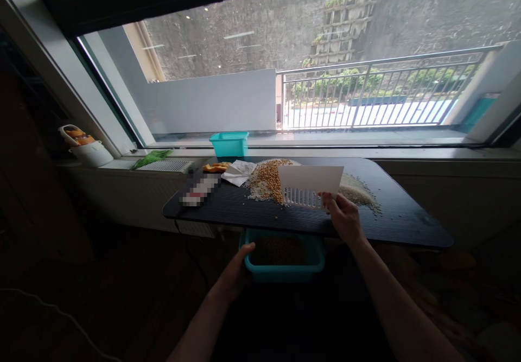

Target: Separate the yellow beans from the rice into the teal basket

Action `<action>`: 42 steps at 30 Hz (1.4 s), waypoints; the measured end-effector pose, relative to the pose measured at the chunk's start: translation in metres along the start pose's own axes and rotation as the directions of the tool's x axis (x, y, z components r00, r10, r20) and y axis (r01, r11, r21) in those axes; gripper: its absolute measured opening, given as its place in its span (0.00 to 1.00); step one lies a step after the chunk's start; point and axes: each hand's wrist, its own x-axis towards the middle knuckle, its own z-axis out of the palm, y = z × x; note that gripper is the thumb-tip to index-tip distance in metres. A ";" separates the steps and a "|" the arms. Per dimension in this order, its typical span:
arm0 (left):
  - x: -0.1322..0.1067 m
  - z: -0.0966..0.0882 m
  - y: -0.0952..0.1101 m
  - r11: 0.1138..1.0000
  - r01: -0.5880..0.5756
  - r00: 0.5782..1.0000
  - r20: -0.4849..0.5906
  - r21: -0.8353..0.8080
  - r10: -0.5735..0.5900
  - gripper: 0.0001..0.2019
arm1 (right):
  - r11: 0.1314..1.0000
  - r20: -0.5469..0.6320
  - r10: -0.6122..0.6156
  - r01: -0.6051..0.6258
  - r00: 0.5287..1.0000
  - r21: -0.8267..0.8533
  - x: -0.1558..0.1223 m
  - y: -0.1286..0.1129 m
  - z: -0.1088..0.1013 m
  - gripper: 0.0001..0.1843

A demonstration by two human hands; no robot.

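Above the dark wood-grained counter point(407, 210), the right hand point(345, 218) has its grip pinched on the lower right of a thin white slotted sheet point(311, 178), probably light, bendable, best held by its solid margin; the left hand point(236, 271) clamps a turquoise plastic tub's point(285, 269) rim.

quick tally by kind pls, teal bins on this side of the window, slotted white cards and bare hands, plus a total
Teal bins: 2, the near bin and the far bin
Slotted white card: 1
Bare hands: 2, the left hand and the right hand
Total: 5
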 end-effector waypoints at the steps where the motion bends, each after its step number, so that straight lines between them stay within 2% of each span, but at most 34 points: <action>1: 0.000 0.000 0.000 1.000 -0.001 1.000 -0.002 0.000 0.001 0.25 | 1.000 -0.004 0.002 -0.002 1.000 0.000 0.000 0.000 0.000 0.20; 11: -0.001 0.000 0.000 1.000 -0.002 1.000 0.003 0.002 0.002 0.26 | 0.999 0.022 0.028 -0.029 0.999 0.023 0.001 -0.003 -0.001 0.17; 14: -0.003 0.001 0.002 1.000 -0.002 1.000 0.000 -0.001 0.002 0.27 | 0.999 0.045 -0.005 0.003 0.999 0.037 0.001 -0.003 -0.001 0.18; 21: 0.000 -0.001 0.001 1.000 0.011 1.000 -0.001 0.004 -0.011 0.27 | 0.998 0.226 -0.060 0.055 0.972 0.031 -0.007 -0.007 0.005 0.21; 27: -0.001 0.000 0.003 1.000 0.009 1.000 -0.023 -0.001 -0.009 0.27 | 0.995 0.386 -0.099 0.091 0.917 0.040 -0.021 -0.012 0.020 0.18; 31: -0.003 -0.001 0.005 1.000 0.007 0.999 -0.046 -0.003 -0.007 0.27 | 0.997 0.471 -0.082 0.071 0.878 0.041 -0.024 -0.020 0.018 0.19; 33: -0.004 -0.005 0.006 1.000 0.006 0.998 -0.067 -0.003 -0.007 0.27 | 0.997 0.446 -0.077 0.057 0.892 0.057 -0.021 -0.020 0.014 0.19; 37: -0.005 -0.011 0.009 1.000 -0.001 0.996 -0.092 0.012 0.002 0.27 | 0.994 0.301 -0.062 0.033 0.952 0.101 -0.013 -0.019 0.016 0.19; 39: -0.006 -0.013 0.011 1.000 -0.004 0.995 -0.102 0.021 0.006 0.28 | 0.992 0.301 -0.071 0.036 0.951 0.119 -0.012 -0.020 0.026 0.18; 42: -0.008 -0.015 0.014 1.000 0.009 0.993 -0.118 0.016 -0.007 0.28 | 0.985 0.375 -0.117 0.060 0.920 0.159 -0.016 -0.025 0.050 0.17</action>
